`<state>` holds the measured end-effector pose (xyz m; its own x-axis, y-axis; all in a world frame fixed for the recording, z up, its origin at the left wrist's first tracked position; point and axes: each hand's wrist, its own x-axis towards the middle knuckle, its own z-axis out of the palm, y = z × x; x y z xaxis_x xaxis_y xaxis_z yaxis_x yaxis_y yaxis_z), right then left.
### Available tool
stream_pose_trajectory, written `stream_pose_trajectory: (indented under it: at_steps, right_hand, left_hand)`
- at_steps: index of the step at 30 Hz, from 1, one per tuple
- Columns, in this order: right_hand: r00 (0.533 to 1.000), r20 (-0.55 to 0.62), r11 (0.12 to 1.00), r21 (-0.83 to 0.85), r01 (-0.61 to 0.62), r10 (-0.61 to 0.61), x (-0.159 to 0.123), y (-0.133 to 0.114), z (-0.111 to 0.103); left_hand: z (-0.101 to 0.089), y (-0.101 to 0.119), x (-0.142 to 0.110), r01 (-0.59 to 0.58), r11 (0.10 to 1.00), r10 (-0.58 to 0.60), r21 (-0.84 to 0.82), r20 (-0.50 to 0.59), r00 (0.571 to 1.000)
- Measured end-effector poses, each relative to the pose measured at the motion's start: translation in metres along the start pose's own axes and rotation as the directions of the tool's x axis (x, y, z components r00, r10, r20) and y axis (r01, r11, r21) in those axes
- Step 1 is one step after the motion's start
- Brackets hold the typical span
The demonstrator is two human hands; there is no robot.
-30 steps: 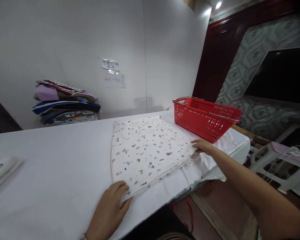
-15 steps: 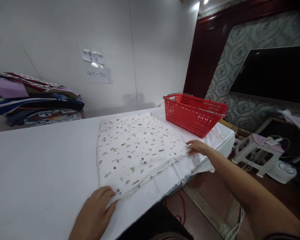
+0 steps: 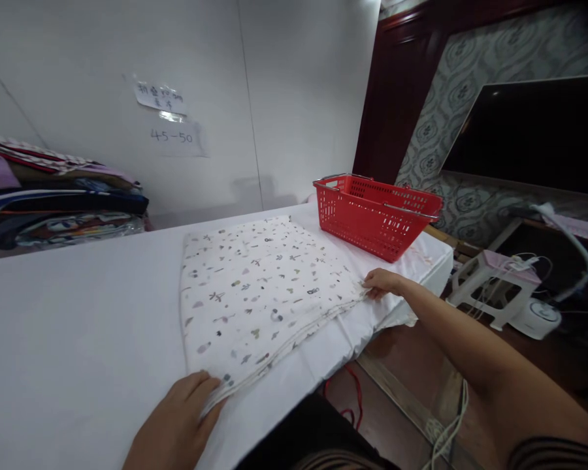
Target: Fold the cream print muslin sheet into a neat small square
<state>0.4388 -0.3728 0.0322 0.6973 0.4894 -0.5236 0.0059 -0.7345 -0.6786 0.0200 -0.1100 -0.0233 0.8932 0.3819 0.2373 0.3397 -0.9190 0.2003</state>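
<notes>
A folded white cloth with small printed motifs (image 3: 255,294) lies flat on the white-covered table (image 3: 68,339). My left hand (image 3: 179,427) pinches the cloth's near left corner at the table's front edge, fingers closed on the layered hem. My right hand (image 3: 383,282) grips the cloth's near right corner, just in front of the red basket.
A red plastic basket (image 3: 377,212) stands at the table's right end. A stack of folded coloured fabrics (image 3: 53,202) rests against the white wall at the far left. Beyond the table's right edge are a white stool (image 3: 490,281), cables and a small appliance on the floor.
The camera has swung to the right, so everything sits further left in view. Both hands keep their hold on the cloth's near corners; the cloth lies much as before.
</notes>
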Motion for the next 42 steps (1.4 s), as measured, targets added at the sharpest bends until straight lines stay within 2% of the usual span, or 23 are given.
stream_pose_trajectory:
  at_steps: [7, 15, 19, 24, 28, 31, 34, 39, 42]
  right_hand:
    - [0.995, -0.043, 0.972, -0.213, -0.101, 0.094, 0.004, -0.007, 0.004]
    - [0.988, -0.134, 0.941, -0.320, -0.110, 0.070, 0.003, -0.013, 0.006]
    - [0.986, -0.160, 0.962, -0.261, -0.085, 0.044, 0.003, -0.012, 0.006]
    - [0.994, -0.101, 0.990, -0.131, -0.055, 0.042, 0.000, -0.004, 0.004]
    - [0.997, -0.055, 0.992, 0.115, -0.046, 0.053, -0.002, 0.000, 0.001]
    - [0.996, -0.082, 0.967, 0.255, 0.004, 0.017, 0.000, 0.000, -0.003]
    - [0.993, -0.122, 0.956, 0.290, 0.039, -0.003, 0.002, 0.002, -0.007]
    - [0.985, -0.171, 0.970, 0.242, 0.034, 0.009, 0.002, 0.008, -0.005]
    - [0.987, -0.163, 0.972, 0.232, 0.032, 0.007, 0.002, 0.012, -0.004]
  left_hand:
    - [0.002, -0.003, -0.005, -0.084, 0.996, 0.084, 0.015, -0.063, 0.994]
    - [-0.015, 0.024, 0.007, -0.111, 0.994, 0.112, 0.022, -0.063, 0.992]
    - [-0.022, 0.032, 0.011, -0.101, 0.995, 0.101, 0.012, 0.016, 0.995]
    - [-0.029, 0.032, 0.009, -0.081, 0.997, 0.079, 0.010, 0.094, 0.992]
    - [-0.033, 0.034, 0.009, -0.074, 0.997, 0.070, 0.021, 0.148, 0.987]
    - [-0.033, 0.037, 0.011, -0.063, 0.998, 0.058, 0.025, 0.170, 0.984]
    - [-0.032, 0.042, 0.015, -0.042, 0.999, 0.036, 0.032, 0.164, 0.986]
    - [-0.031, 0.048, 0.019, -0.047, 0.997, 0.040, 0.053, 0.137, 0.990]
    - [-0.032, 0.047, 0.018, -0.062, 0.997, 0.055, 0.046, 0.134, 0.989]
